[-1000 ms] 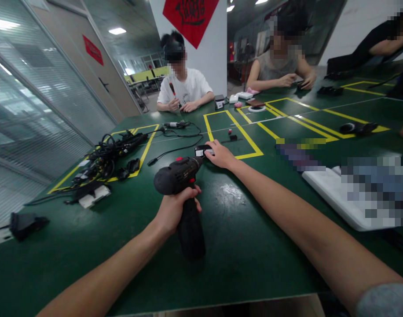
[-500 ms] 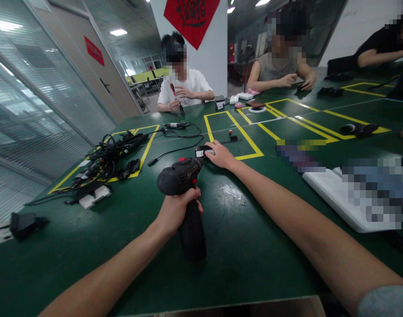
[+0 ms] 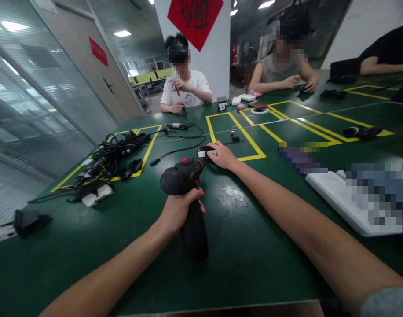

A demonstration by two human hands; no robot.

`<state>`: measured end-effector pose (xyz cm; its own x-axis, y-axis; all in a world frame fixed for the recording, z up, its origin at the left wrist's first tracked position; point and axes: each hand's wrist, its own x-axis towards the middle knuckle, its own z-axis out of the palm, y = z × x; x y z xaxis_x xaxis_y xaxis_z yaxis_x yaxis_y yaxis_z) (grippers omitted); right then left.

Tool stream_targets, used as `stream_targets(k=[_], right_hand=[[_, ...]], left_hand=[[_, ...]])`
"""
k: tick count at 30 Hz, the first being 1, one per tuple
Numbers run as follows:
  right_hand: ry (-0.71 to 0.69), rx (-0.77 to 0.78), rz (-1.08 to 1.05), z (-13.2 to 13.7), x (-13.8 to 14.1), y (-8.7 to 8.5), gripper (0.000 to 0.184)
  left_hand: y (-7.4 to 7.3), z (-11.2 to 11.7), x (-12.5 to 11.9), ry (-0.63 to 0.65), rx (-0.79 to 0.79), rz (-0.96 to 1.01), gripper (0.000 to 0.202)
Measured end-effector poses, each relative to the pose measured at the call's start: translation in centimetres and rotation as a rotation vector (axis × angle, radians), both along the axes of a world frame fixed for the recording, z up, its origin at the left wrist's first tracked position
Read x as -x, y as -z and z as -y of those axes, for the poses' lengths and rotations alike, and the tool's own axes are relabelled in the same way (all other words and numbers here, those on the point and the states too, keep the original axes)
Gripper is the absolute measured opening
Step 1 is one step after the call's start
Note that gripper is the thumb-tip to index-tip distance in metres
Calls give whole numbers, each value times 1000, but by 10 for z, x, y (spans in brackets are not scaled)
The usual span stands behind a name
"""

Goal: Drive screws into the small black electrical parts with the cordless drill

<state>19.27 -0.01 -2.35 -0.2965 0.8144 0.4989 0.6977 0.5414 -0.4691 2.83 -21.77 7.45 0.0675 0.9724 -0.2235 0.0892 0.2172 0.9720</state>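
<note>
My left hand [image 3: 181, 211] is closed around the handle of a black cordless drill [image 3: 180, 177] with red buttons. The drill stands upright over the green table [image 3: 241, 255], its chuck pointing forward and to the right. Ahead of the chuck lies a small black box-like part with a white label [image 3: 202, 154]. Fingers of my right hand [image 3: 222, 155] are wrapped over the right side of that part, holding it at the table. The tip of the drill is close to the part; whether they touch I cannot tell.
Bundled black cables [image 3: 114, 152] lie on the left within yellow tape, with a loose cable [image 3: 178, 152] nearby. A black adapter [image 3: 29, 222] sits far left. On the right is a white tray [image 3: 333, 200]. Co-workers [image 3: 185, 90] sit across the table.
The whole view has shifted slightly. Both hands, the drill and the labelled part keep their places relative to each other. The co-worker opposite has raised a hand on the red screwdriver.
</note>
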Motion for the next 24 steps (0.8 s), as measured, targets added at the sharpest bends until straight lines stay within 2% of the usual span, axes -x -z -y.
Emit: stream_targets(k=[24], right_hand=[[52,-26,60,5,3,-2,42]], left_hand=[[-1,0,0,-10,9,-6,18]])
